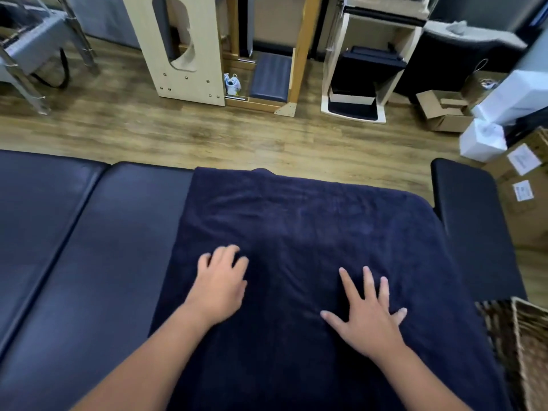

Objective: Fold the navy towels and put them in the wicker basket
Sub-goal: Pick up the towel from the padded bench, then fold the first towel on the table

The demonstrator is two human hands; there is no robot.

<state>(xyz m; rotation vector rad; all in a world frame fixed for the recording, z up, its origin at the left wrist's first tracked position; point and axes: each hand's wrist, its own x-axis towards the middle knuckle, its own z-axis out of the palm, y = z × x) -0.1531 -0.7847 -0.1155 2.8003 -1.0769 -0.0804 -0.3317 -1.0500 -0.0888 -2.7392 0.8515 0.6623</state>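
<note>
Both hands lie on the navy towel (311, 232) — left hand (221, 287) loosely bent, right hand (369, 317) splayed flat, neither gripping. Smoothing step, I'd say — next, lift an edge and fold across the bench (89, 247).

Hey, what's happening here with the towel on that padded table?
A person is working on a navy towel spread over a dark padded table. The right hand lies flat on it with fingers splayed, and the left hand rests on it with fingers slightly bent, as if smoothing the cloth. The towel is not in the wicker basket, which sits at the table's right edge.
</note>
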